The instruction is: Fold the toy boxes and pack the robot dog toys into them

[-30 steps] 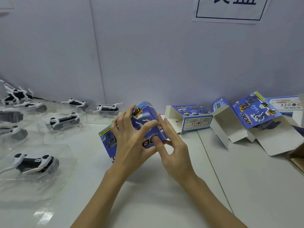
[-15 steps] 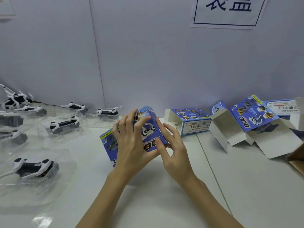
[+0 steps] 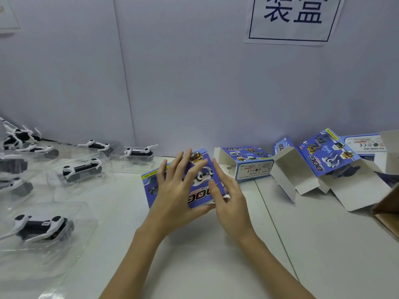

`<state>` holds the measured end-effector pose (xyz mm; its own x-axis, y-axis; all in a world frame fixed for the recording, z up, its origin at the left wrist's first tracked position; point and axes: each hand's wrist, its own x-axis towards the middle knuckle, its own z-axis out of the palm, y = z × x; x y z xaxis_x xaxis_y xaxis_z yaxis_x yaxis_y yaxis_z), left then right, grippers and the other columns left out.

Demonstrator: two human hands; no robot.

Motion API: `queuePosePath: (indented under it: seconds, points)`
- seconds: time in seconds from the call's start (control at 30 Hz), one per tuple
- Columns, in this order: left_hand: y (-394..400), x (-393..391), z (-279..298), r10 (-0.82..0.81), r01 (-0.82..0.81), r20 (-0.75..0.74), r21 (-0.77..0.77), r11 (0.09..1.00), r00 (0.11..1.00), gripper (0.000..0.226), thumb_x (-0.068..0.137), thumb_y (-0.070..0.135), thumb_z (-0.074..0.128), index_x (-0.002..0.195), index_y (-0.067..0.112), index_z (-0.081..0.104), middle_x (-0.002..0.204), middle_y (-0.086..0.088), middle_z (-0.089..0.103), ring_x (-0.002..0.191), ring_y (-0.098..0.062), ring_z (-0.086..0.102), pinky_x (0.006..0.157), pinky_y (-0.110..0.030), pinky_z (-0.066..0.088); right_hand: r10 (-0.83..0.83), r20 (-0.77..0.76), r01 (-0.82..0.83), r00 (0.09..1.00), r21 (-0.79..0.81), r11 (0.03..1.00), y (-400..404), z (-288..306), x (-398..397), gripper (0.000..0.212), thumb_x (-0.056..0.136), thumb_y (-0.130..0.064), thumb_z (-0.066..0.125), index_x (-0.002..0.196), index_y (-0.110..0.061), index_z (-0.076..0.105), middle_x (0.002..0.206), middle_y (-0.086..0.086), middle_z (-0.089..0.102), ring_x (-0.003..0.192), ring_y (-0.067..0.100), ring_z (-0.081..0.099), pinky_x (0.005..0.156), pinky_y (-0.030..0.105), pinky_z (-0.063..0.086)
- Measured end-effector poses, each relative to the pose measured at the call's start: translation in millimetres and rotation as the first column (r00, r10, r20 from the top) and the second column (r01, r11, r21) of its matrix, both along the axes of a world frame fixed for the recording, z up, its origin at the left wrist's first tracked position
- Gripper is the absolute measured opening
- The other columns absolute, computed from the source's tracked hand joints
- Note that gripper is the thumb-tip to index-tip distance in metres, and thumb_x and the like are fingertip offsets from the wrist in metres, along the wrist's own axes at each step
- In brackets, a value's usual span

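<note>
- Left hand (image 3: pixel 174 192): grip apart, fingers spread and straight, laid flat over the front panel of the blue toy box (image 3: pixel 195 186); palm at the box's near left part.
- Right hand (image 3: pixel 230 196): grip apart, fingers straight and together, pressed against the box's right side; thumb near the lower right corner.
- Blue toy box: centre of the white bench (image 3: pixel 194 266), tilted, printed face up, between the two hands.
- Second folded box (image 3: pixel 248 164): just right of the held one, far side of the bench, white end flap open.
- Unfolded box (image 3: pixel 323 167): further right, flaps spread, white inside showing.
- Robot dog toy (image 3: pixel 41 226): near left, black and white, lying in a clear plastic tray (image 3: pixel 82 234).
- More robot dog toys (image 3: pixel 82 168): far left, in similar clear trays.
- Wall sign (image 3: pixel 293 18): upper right, dark characters in a frame.
</note>
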<state>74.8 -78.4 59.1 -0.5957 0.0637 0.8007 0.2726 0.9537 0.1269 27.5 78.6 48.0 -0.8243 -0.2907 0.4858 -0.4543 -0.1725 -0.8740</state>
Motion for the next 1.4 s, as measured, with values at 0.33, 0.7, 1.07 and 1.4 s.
queuePosePath:
  seconds: [0.33, 0.7, 1.07, 1.4]
  points:
    - [-31, 5, -15, -0.063, -0.076, 0.161, 0.733, 0.676, 0.985, 0.01, 0.088, 0.045, 0.077, 0.091, 0.035, 0.075, 0.1, 0.021, 0.076, 0.09, -0.006, 0.074, 0.08, -0.037, 0.06, -0.228, -0.198, 0.294, 0.953, 0.437, 0.85, 37, -7, -38, 0.076, 0.085, -0.078, 0.047, 0.155, -0.06, 0.025, 0.12, 0.001, 0.045, 0.103, -0.013, 0.049, 0.086, 0.02, 0.051]
    - [-41, 1, -20, -0.04, -0.107, 0.154, 0.828, 0.55, 0.987, 0.01, 0.095, 0.031, 0.075, 0.092, 0.023, 0.081, 0.092, 0.015, 0.079, 0.089, -0.017, 0.075, 0.073, -0.028, 0.055, 0.003, -0.484, 0.34, 0.875, 0.618, 0.709, 41, 6, -35, 0.109, 0.081, -0.031, 0.088, 0.163, -0.042, 0.017, 0.161, -0.006, 0.012, 0.121, 0.024, 0.06, 0.081, 0.039, 0.062]
    - [-32, 4, -13, -0.438, 0.162, 0.023, 0.91, 0.381, 0.899, 0.063, 0.079, 0.061, 0.075, 0.137, 0.042, 0.06, 0.131, 0.008, 0.071, 0.122, -0.014, 0.066, 0.09, -0.025, 0.057, -0.284, 0.219, 0.251, 0.933, 0.165, 0.954, 35, 18, -26, 0.088, 0.053, -0.095, 0.064, 0.103, -0.023, 0.066, 0.099, -0.005, 0.076, 0.08, -0.001, 0.07, 0.069, 0.021, 0.055]
    - [-28, 2, -12, -0.375, 0.094, -0.046, 0.989, 0.113, 0.926, 0.059, 0.074, 0.047, 0.088, 0.122, 0.016, 0.07, 0.109, -0.006, 0.079, 0.098, -0.025, 0.076, 0.094, -0.038, 0.055, -0.097, 0.358, 0.05, 0.929, 0.138, 0.989, 33, 24, -22, 0.058, 0.078, -0.071, 0.06, 0.122, -0.033, 0.055, 0.084, 0.0, 0.077, 0.06, 0.023, 0.07, 0.041, 0.026, 0.045]
